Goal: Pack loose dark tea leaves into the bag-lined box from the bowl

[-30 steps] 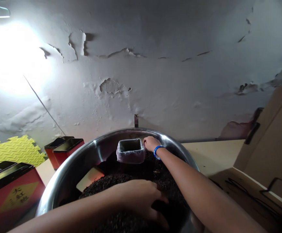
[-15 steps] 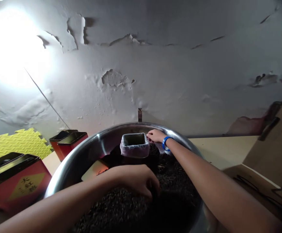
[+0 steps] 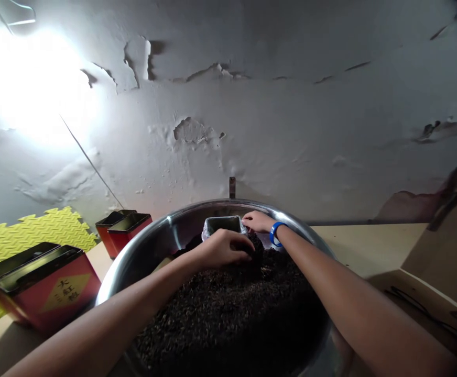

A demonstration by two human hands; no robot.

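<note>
Since the earlier frame, the left hand (image 3: 222,247) has travelled from the near middle of the heap to the far side of the bowl, and now sits against the near wall of the lined tin (image 3: 224,225). The view has also shifted a little to the left.

A wide steel bowl (image 3: 173,233) fills the near centre, heaped with dark loose tea leaves (image 3: 232,314). The lined tin, small and square with a thin plastic bag folded over its rim, stands upright in the leaves at the bowl's far edge. The left hand is narrowly cupped, fingers curled down onto the leaves; whether it carries any cannot be told. The right hand (image 3: 257,221), with a blue wristband (image 3: 275,233), grips the tin's far right corner with closed fingers.

The tin's inside is in shadow, so how full it is cannot be seen. Judging by the large heap in the bowl, most of the leaves remain unpacked.

On the table (image 3: 354,246) to the left stand a red tin with a yellow label (image 3: 51,285) and, farther off, two open red tins (image 3: 128,230), beside a yellow foam mat (image 3: 51,230). A cardboard box (image 3: 441,251) stands to the right. Behind is a peeling grey wall (image 3: 291,104), with a bright glare at far left.
</note>
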